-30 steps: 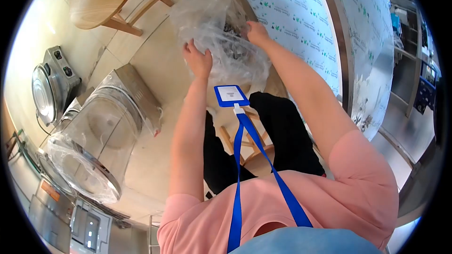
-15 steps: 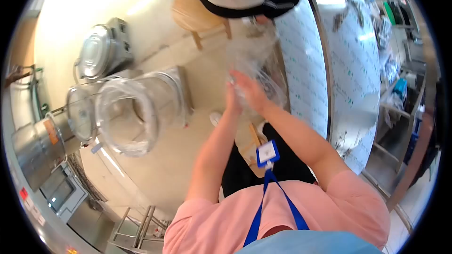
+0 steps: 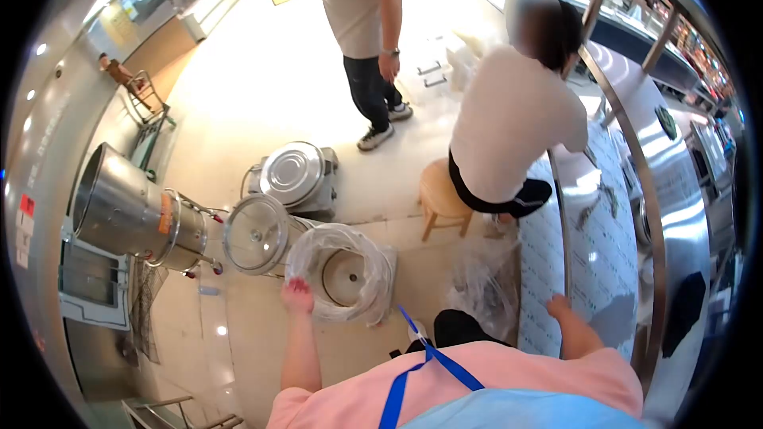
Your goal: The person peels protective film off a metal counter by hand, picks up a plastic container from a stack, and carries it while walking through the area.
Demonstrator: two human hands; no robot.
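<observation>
My left hand (image 3: 298, 295) is out to the side, by the left rim of a round bin lined with clear plastic (image 3: 373, 270). Its fingers are loosely bent and apart, and nothing shows in them; contact with the liner cannot be told. On the other side, my right hand (image 3: 559, 304) is at the edge of a long counter covered in printed film (image 3: 540, 270). Its fingers are not clear, and I see no object in it. A heap of crumpled clear plastic (image 3: 482, 286) lies on the floor between my knees and the counter.
A person in a white shirt (image 3: 513, 127) sits on a wooden stool (image 3: 442, 195) at the counter; another person (image 3: 362, 24) stands farther back. Left of the bin are a round clear lid (image 3: 256, 234), a lidded metal pot (image 3: 292, 175) and a big steel drum on wheels (image 3: 123, 202).
My hands were together at the clear plastic and are now apart, left toward the bin, right at the counter. The plastic lies on the floor. My view has tilted up.
</observation>
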